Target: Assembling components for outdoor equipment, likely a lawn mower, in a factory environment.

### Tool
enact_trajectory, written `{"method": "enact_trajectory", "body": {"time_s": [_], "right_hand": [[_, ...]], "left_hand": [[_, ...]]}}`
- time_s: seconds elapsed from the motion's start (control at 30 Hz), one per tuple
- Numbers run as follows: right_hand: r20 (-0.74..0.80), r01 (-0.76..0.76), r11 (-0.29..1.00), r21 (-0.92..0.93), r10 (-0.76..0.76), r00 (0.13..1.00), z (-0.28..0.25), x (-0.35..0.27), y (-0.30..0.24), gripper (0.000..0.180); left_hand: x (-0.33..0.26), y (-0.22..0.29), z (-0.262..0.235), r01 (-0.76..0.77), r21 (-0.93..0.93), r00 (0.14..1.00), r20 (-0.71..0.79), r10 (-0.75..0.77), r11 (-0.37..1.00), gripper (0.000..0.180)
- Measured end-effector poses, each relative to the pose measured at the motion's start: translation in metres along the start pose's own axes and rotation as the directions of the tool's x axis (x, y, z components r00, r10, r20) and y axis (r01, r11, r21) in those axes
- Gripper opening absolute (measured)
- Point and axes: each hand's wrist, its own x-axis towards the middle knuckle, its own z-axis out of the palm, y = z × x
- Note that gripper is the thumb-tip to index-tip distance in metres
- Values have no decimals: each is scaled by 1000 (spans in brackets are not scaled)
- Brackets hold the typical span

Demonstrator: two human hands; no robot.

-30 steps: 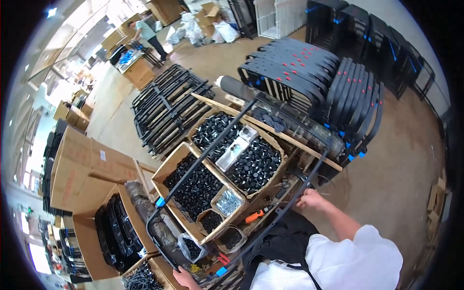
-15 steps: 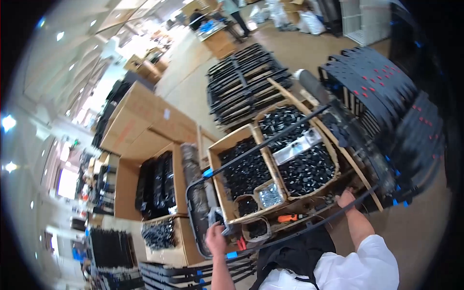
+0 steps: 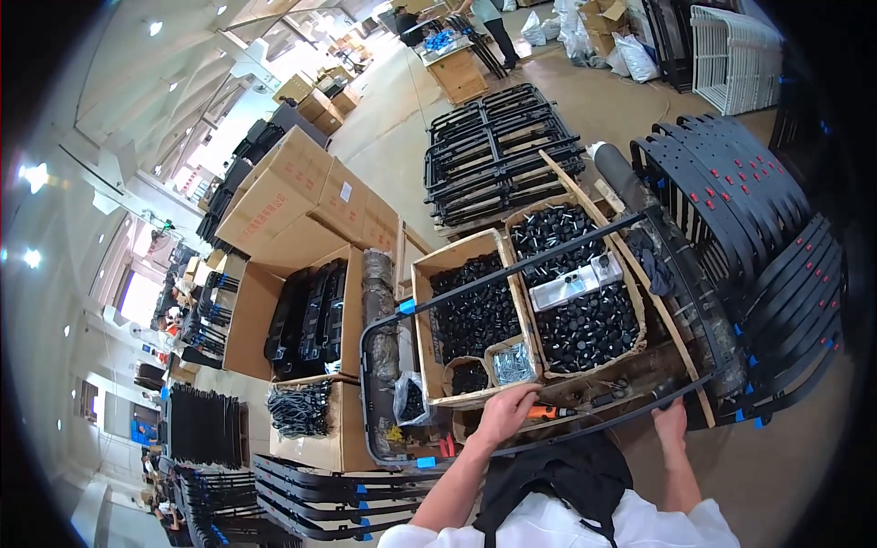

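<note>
I hold a large black metal tube frame (image 3: 512, 269) with rounded corners and blue caps, level above open cardboard boxes. My left hand (image 3: 505, 413) grips the frame's near bar around its middle. Further right on the same bar, my right hand (image 3: 672, 426) is closed around it. Under the frame, two cardboard boxes (image 3: 422, 301) are full of small black parts. A small carton of metal screws (image 3: 512, 363) and an orange tool (image 3: 541, 413) lie just beyond my left hand.
Black frames are stacked on a pallet (image 3: 498, 155) behind the boxes. Curved black parts with red and blue tags (image 3: 749, 210) are piled at the right. Large cardboard cartons (image 3: 292, 192) stand to the left, more frames (image 3: 311, 493) lie at lower left. A person (image 3: 484, 18) works far back.
My left hand has shifted from the frame's left corner rightward to the middle of the near bar. My head has turned, so the boxes and frame sit further right in view.
</note>
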Motion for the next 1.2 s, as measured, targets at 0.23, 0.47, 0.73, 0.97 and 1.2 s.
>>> {"method": "enact_trajectory", "body": {"time_s": [0.23,0.47,0.73,0.97,1.2], "right_hand": [[-5,-220,974,52,220,975,-76,-129,36,46],[229,-527,848,-61,525,819,-136,-132,25,40],[93,-201,978,-49,205,974,-293,-127,-95,39],[31,-94,988,-124,99,995,-327,-60,-164,36],[136,-104,978,-180,130,982,-307,-20,-150,36]], "left_hand": [[53,45,82,-206,-203,944,217,250,957,25],[98,113,168,-103,-447,831,452,324,889,24],[135,241,239,150,-721,634,595,493,677,35],[153,286,252,262,-795,517,595,616,548,51],[164,274,267,460,-751,547,660,515,473,34]]}}
